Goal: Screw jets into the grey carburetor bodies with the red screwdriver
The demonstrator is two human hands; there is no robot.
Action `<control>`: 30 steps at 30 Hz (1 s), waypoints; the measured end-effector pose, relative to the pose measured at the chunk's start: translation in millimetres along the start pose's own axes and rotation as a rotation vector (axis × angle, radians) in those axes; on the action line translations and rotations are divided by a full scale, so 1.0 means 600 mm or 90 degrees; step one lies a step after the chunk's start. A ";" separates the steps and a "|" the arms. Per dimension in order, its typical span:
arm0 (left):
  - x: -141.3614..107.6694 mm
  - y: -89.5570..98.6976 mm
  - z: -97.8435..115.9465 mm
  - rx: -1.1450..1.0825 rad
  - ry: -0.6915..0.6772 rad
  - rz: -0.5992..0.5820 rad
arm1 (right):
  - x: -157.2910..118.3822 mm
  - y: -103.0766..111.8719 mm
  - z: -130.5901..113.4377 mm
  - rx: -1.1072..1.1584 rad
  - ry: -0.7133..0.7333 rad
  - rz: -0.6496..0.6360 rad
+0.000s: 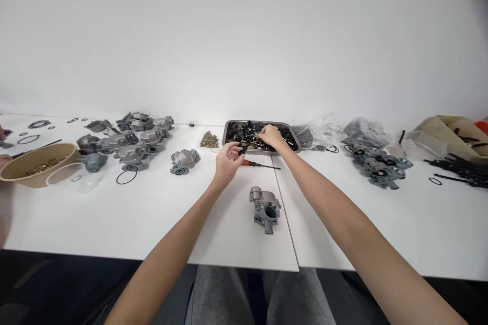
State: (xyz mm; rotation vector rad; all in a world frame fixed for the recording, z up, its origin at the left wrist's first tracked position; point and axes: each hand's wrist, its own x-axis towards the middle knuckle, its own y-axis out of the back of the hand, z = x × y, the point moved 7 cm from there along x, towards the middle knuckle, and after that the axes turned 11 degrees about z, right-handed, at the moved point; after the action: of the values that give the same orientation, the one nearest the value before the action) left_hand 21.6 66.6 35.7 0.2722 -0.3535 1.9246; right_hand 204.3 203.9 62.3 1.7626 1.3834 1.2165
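Setting: small-parts assembly workshop. Evidence: long white worktable [114, 223] against a bare white wall; batch of grey cast-metal housings [125, 137] at left, a second batch [381, 165] at right; metal tray [229, 129] of black parts; loose O-rings [126, 176]; screwdriver [261, 164]; bagged components [362, 129].

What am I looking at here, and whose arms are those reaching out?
There is no machine: the single view comes from a camera on a person's head, looking down at their own bare arms. The right hand reaches into a metal tray of small black parts. The left hand pinches one small black part beside the tray. On the white table lie a red-handled screwdriver, a grey metal casting, a pile of similar castings and a brown bowl. At the far left edge, part of another person shows.
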 end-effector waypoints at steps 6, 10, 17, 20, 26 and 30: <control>-0.009 -0.012 0.005 0.115 -0.106 -0.056 | -0.001 0.065 0.002 0.011 0.018 0.042; -0.014 -0.021 -0.003 0.166 -0.166 -0.097 | -0.014 0.135 -0.014 0.041 0.076 0.038; -0.021 -0.025 -0.011 0.239 -0.187 -0.156 | -0.119 0.176 -0.098 0.157 0.214 -0.073; -0.025 -0.027 -0.009 0.250 -0.182 -0.173 | -0.153 0.168 -0.127 0.181 0.242 -0.082; -0.027 -0.030 -0.004 0.232 -0.172 -0.183 | -0.170 0.130 -0.137 0.141 0.277 -0.105; -0.029 -0.033 -0.002 0.244 -0.172 -0.197 | -0.173 0.119 -0.135 0.132 0.285 -0.107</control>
State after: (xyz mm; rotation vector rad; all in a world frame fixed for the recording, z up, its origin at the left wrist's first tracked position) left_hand 46.1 59.1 30.9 0.7976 -0.1058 1.6392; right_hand 156.3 77.0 126.1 1.5182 1.9321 1.4764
